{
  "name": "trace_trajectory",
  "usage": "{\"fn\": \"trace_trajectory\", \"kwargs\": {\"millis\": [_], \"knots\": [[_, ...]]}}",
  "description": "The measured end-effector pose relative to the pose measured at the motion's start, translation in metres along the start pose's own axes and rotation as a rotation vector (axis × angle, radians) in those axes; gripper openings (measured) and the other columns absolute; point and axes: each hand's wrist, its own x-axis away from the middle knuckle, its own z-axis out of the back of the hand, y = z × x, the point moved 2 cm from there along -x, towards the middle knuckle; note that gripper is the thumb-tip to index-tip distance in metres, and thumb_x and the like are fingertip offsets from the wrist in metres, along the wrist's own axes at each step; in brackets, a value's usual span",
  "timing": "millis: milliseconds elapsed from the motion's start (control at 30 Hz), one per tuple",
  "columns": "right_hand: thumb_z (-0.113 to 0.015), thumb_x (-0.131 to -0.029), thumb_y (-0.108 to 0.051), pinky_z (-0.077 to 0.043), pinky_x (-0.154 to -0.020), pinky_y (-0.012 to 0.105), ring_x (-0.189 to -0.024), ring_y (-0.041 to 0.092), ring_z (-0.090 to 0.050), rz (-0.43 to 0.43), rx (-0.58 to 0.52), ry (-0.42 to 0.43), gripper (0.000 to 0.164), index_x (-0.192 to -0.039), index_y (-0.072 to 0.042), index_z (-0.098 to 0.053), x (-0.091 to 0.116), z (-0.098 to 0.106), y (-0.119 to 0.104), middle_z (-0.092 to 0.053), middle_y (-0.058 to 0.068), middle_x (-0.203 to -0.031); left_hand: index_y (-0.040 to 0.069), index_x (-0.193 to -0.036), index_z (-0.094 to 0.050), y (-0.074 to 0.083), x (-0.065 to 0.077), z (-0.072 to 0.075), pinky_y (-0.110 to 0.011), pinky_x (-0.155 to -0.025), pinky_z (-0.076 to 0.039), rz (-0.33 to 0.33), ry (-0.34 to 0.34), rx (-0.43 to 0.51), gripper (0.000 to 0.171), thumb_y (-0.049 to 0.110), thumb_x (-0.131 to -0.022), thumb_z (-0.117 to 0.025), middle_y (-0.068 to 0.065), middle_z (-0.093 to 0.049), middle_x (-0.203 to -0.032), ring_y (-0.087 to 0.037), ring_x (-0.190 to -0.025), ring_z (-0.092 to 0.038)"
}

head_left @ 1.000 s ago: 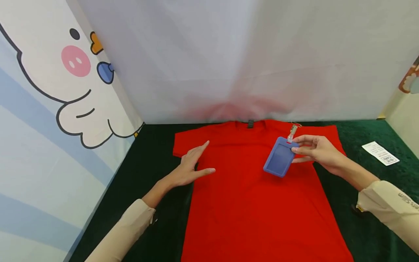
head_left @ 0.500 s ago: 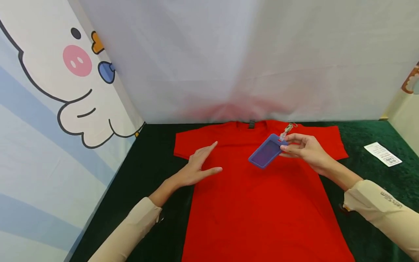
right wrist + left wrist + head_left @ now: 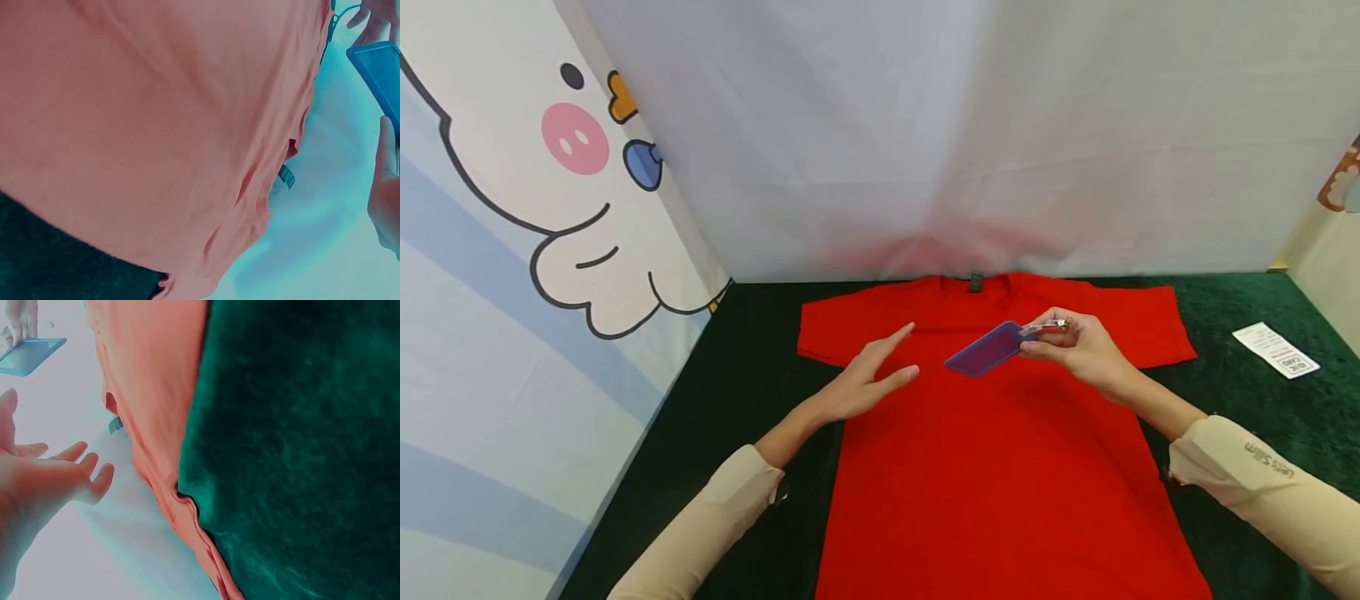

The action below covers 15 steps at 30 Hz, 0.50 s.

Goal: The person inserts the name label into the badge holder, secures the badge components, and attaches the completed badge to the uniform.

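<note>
A blue badge holder [image 3: 987,350] with a clear strap and metal clip is pinched by its clip end in my right hand [image 3: 1078,350]. It is held above a red T-shirt [image 3: 970,467], tilted so its face looks nearly edge-on in the head view. My left hand [image 3: 868,375] hovers over the left of the shirt, fingers extended and thumb apart, holding nothing. The left wrist view shows that left hand [image 3: 50,475] with the badge holder [image 3: 31,356] beyond it. In the right wrist view, the badge holder [image 3: 375,69] lies between both hands at the right edge.
The T-shirt lies flat on a dark green cloth [image 3: 760,350], collar toward the white back wall [image 3: 880,142]. A white printed slip [image 3: 1276,350] rests on the cloth at the right. A panel with a cartoon pig [image 3: 572,142] borders the left side.
My right hand has moved left with the badge holder, which has swung from hanging steeply to nearly flat. My left hand has shifted slightly right, toward it.
</note>
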Motion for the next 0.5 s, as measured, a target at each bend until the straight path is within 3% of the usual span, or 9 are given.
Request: {"fn": "trace_trajectory", "kwargs": {"millis": [233, 500], "knots": [[-0.065, -0.094, 0.009, -0.06, -0.082, 0.021, -0.095, 0.003, -0.074, 0.057, 0.053, -0.021, 0.015, -0.105, -0.001, -0.067, -0.002, -0.006, 0.003, -0.075, -0.009, -0.101, 0.021, -0.165, -0.017, 0.014, -0.009, -0.006, -0.064, -0.122, -0.024, -0.005, -0.024, 0.041, 0.075, 0.049, -0.104, -0.051, -0.008, -0.028, -0.168, -0.031, -0.155, -0.022], [-0.067, -0.094, 0.008, -0.059, -0.084, 0.02, -0.098, 0.0, -0.072, 0.069, 0.114, -0.023, 0.014, -0.107, 0.005, -0.065, -0.003, -0.015, 0.005, -0.073, -0.012, -0.102, 0.02, -0.164, -0.025, 0.027, -0.021, -0.019, -0.06, -0.119, -0.033, -0.054, -0.052, 0.039, 0.068, 0.032, -0.105, -0.056, -0.011, -0.034, -0.165, -0.034, -0.15, -0.031]]}}
